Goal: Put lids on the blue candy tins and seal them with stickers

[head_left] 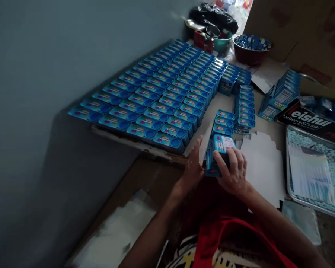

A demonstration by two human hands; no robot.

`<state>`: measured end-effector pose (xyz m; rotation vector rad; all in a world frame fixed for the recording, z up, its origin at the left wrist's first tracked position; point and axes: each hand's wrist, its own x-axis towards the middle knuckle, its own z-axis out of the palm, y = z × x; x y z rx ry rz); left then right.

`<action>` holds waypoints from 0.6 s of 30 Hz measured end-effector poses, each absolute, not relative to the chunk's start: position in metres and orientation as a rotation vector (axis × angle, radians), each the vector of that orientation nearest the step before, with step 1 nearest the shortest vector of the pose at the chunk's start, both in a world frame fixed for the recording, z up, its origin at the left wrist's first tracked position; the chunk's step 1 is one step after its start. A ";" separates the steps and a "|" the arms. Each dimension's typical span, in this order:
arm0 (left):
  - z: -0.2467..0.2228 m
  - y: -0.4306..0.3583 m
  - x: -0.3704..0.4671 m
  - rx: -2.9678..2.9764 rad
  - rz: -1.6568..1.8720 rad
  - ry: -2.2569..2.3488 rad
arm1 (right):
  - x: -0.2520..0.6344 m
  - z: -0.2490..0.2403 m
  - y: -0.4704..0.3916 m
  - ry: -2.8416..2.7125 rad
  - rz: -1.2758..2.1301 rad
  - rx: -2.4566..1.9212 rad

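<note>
Near the front edge of the table, my right hand (232, 169) is wrapped round a small blue box (222, 144) with a white label. My left hand (194, 163) is just left of it, fingers apart and pointing up, beside the blue boxes at the edge. A short row of blue boxes (223, 121) stretches away behind the held one. To the left, many blue boxes (156, 108) stand in tight rows. Another row (246, 108) stands right of the short one.
Flat white cardboard pieces (264, 167) lie right of my right hand. Further right is a metal tray (289, 167) of pale blue pieces and sheets. Stacked blue boxes (281, 95), a dark carton (309, 118) and a red bowl (251, 56) are behind. A wall (44, 74) borders the left.
</note>
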<state>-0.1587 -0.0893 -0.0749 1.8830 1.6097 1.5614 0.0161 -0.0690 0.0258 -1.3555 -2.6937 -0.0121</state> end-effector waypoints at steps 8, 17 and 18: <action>-0.083 -0.080 -0.159 1.976 1.472 1.586 | -0.007 0.068 -0.029 -2.840 0.100 -1.317; -0.062 -0.100 -0.118 1.542 1.346 1.915 | 0.005 0.050 0.013 -2.944 0.308 -1.038; -0.058 -0.103 -0.106 1.452 1.337 2.021 | 0.006 0.048 0.015 -2.955 0.346 -1.010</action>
